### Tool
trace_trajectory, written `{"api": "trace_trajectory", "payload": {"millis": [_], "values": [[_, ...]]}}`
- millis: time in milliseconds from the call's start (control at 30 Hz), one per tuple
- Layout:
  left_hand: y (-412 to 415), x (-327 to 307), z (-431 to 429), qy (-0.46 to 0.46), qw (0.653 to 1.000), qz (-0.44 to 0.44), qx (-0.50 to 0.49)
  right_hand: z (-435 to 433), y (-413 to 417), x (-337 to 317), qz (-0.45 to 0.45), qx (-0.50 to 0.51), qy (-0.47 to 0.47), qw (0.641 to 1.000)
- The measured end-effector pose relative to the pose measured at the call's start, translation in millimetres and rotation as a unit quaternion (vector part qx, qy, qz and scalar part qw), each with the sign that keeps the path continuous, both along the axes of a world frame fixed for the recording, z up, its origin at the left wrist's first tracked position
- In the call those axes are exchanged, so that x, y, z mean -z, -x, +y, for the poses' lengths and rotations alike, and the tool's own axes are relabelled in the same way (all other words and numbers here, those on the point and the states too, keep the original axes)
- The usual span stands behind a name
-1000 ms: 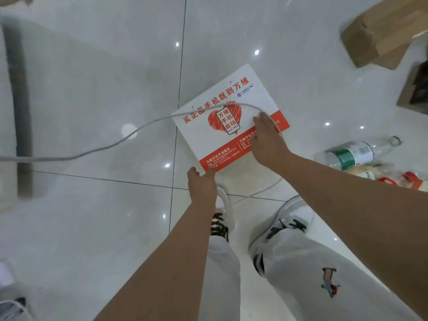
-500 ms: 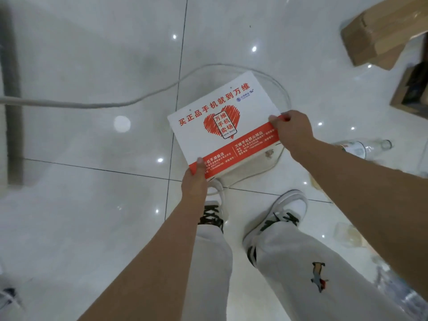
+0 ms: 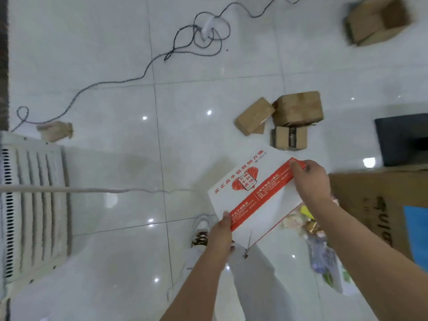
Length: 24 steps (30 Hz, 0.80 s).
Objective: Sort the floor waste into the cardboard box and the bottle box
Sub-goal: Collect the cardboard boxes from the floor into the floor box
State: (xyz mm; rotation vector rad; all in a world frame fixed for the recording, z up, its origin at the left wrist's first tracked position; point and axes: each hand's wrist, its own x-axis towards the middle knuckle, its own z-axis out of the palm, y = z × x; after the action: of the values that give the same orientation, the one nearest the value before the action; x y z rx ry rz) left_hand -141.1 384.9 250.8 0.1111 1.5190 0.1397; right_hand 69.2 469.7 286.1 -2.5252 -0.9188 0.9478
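Left hand (image 3: 223,230) and right hand (image 3: 310,179) each pinch one end of the white and red card (image 3: 252,193), up over the floor beside the big brown box (image 3: 361,205), so it might slip onto the litter (image 3: 320,253)

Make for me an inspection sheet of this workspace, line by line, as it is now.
Surface: glossy white tile floor.
Job's things: red-and-white printed sheet, held in both hands; three small cardboard boxes close together; fourth box farther off; large cardboard box at right.
Clutter: wrappers and plastic waste lower right; crumpled lump at left.
Hands: left hand pinches the sheet's near edge; right hand pinches its far corner.
Cables: dark cable tangled on the floor; pale cord across the left.
Surroundings: white slatted appliance at left; dark container at right.
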Motion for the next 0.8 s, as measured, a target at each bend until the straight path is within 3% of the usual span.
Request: {"api": "trace_trajectory", "payload": {"millis": [67,200,367,600,700,800], "values": [[-24,-61,14,-0.045,0.995,-0.088,0.023,-24,-40,-82,0.009,0.096,-0.066,0.993],[-68,-182,47,-0.096,0.963,-0.253,-0.007,-83,-89,-237,0.049,0.243,-0.209,0.946],[-124,-299,71,-0.272,0.907,-0.296,0.127,-165,-121,-361,0.086,0.293,-0.319,0.897],[-200,-386,75,-0.368,0.819,-0.327,0.294,-246,-156,-449,0.196,0.290,-0.362,0.864],[-240,-406,65,-0.378,0.788,-0.332,0.355,-284,-162,-460,0.173,0.325,-0.348,0.862],[-276,-410,50,-0.395,0.768,-0.298,0.406,-322,-166,-445,0.147,0.429,-0.358,0.816]]}}
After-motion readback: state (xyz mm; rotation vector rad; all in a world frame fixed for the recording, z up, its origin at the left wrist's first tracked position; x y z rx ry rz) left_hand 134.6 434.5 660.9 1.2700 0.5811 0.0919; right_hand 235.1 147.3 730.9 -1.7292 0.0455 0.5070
